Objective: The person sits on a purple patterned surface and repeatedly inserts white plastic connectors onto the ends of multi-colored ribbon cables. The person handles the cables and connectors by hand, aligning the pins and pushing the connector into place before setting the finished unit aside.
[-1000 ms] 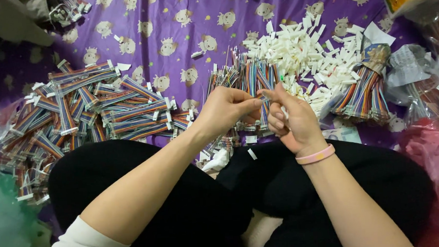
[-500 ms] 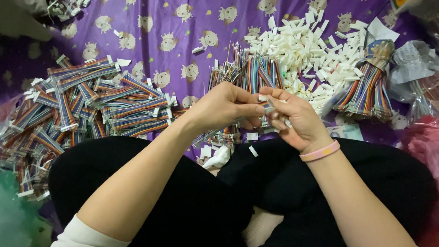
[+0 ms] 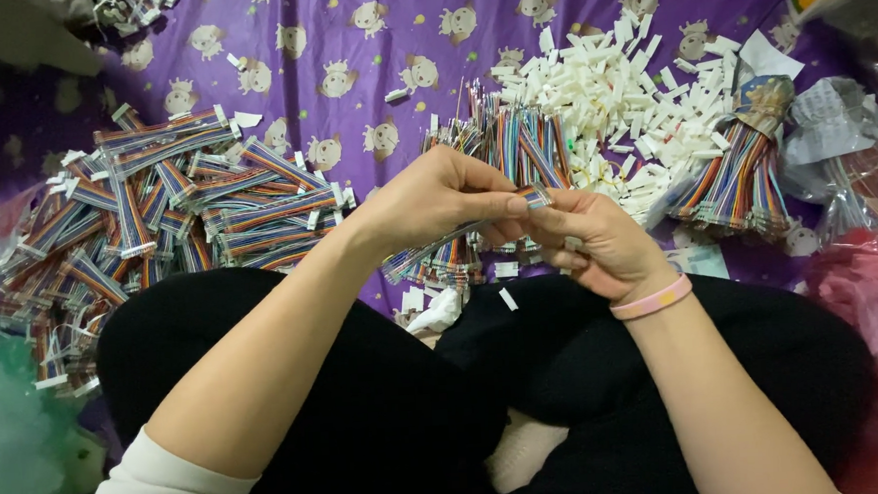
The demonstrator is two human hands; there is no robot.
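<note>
We pinch the rainbow ribbon cable [image 3: 459, 238] between left hand [image 3: 437, 199] and right hand [image 3: 589, 244], fingers clenched on its end just below the white connector pile [image 3: 621, 97], keeping wires flat and aligned.

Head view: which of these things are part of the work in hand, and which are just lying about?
In hand:
left hand
right hand
rainbow ribbon cable, pinched in both grips
white connector housings
loose cable bundle
finished cable pile

Lying about:
tied cable bundle
green plastic bag
crumpled clear wrappers
purple printed cloth
</note>
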